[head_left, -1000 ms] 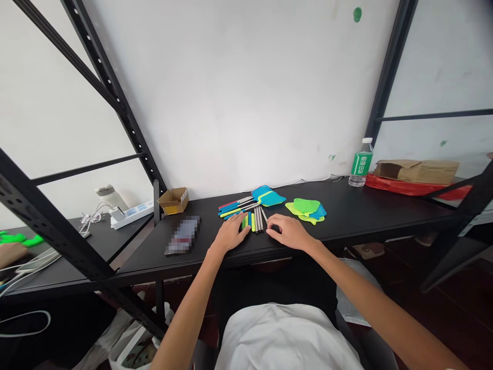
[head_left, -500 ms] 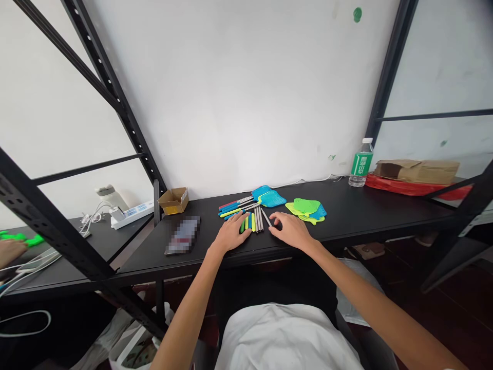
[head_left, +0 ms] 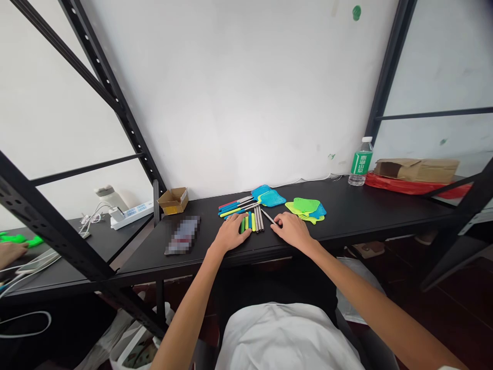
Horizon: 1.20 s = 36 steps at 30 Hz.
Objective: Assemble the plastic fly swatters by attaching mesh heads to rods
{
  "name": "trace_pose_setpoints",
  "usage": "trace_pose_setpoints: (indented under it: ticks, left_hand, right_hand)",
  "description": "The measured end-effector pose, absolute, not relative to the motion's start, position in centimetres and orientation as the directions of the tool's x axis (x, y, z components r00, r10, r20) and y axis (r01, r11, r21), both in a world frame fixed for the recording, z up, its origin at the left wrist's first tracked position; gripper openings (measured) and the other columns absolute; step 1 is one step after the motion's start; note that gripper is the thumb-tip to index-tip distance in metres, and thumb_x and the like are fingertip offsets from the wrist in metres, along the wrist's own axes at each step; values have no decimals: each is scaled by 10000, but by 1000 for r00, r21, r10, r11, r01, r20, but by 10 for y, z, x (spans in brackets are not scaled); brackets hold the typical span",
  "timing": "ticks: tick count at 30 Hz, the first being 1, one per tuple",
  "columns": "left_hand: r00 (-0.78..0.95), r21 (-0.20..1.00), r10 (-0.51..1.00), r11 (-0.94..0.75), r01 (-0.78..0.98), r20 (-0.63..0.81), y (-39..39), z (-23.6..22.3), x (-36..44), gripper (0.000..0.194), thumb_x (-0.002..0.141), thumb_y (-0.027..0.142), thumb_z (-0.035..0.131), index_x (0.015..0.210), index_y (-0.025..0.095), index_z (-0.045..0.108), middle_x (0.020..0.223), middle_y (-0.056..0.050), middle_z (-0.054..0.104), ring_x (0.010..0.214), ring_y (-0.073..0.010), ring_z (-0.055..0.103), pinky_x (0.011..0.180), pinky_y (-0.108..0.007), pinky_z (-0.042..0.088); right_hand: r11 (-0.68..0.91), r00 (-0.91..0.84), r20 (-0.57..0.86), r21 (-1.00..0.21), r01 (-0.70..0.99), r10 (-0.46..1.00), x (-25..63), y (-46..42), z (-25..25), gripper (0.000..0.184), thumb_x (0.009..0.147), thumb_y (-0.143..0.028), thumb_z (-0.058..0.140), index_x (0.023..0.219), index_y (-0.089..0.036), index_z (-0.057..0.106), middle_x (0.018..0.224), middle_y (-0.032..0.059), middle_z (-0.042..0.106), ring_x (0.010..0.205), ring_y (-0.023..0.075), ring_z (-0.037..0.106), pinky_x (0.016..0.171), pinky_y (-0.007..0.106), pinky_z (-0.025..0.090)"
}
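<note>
Since the earlier frame, our right hand (head_left: 292,231) has drawn a slim grey metal rod (head_left: 268,217) aslant across the black desktop (head_left: 346,205).
Its fingers (head_left: 280,222) touch the rod's near end; whether they grip it, we cannot tell. Our left hand (head_left: 231,232) lies open beside green and blue plastic handles (head_left: 248,222). We judge the rod light and stiff, best held mid-shaft. Beyond lie blue mesh swatter heads (head_left: 271,198) and green mesh swatter heads (head_left: 306,208). The small open cardboard box (head_left: 173,200) shows no contents that we can make out.
</note>
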State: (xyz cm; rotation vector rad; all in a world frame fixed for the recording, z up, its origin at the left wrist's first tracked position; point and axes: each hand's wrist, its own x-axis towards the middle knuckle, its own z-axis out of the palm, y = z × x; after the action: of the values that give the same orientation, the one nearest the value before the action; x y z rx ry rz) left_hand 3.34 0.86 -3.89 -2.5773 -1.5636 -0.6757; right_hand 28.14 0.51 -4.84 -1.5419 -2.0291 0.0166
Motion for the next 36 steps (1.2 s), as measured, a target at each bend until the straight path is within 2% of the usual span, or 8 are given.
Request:
trace_pose_setpoints:
  ticks: [6,12,16,20,24,27,32,36]
  left_hand:
    - [382,175,828,-483,858,411,7,-39,34,476,906,430,506,1348,253,490,1244,-100,560,1180,-286,528,974,-408,445]
    - [382,169,822,-485,858,422,7,-38,34,399,894,341,491,1278,237,514,1221,-109,568,1156,-287,535,955,-408,452]
    - [384,148,815,-485,862,434,7,-37,34,357,870,332,509,1213,237,522,1177,-97,570,1119,-287,545,920,-408,463]
    - [382,133,808,-483,865,449,6,-38,35,306,847,324,528,1141,238,527,1118,-83,570,1066,-280,554,895,-401,463]
    - [374,122,811,-471,873,450,5,-37,36,271,836,319,534,1096,242,518,1083,-73,563,1016,-270,556,851,-390,467]
    - [372,114,811,-466,877,451,4,-36,36,266,834,324,538,1086,244,509,1078,-70,556,1003,-267,554,818,-381,471]
    - [366,110,814,-457,882,452,2,-33,37,240,833,326,538,1055,242,506,1051,-67,549,979,-265,555,796,-374,468]
    - [362,112,817,-454,884,449,2,-33,37,231,829,326,533,1041,238,509,1036,-68,548,972,-263,552,790,-367,462]
  right_hand:
    - [262,-101,378,-403,877,920,282,10,-46,123,801,-269,610,824,-207,713,717,72,700,693,235,650,570,290,345]
    - [306,-105,339,-621,721,935,291,15,-42,128,766,-271,579,708,-199,667,657,37,695,642,201,634,584,276,380]
    - [285,-87,288,-773,566,954,298,21,-45,161,778,-276,525,828,-190,652,640,12,676,567,170,597,536,260,367]
    - [254,-28,269,-863,436,963,300,26,-49,270,803,-318,505,1008,-195,631,663,5,657,554,171,583,518,259,363]
    - [252,-20,265,-888,384,964,301,26,-49,305,815,-374,521,1033,-192,632,663,11,633,569,178,578,518,262,365]
    - [278,-33,287,-886,370,958,301,25,-48,278,844,-424,493,931,-192,621,625,6,592,538,171,537,498,263,341]
    - [312,-23,324,-889,335,946,301,25,-51,308,882,-462,465,690,-223,444,571,-23,482,487,132,426,480,255,299]
    - [327,-38,336,-874,359,941,301,27,-52,391,911,-512,393,643,-231,346,558,-26,418,470,116,368,455,245,271]
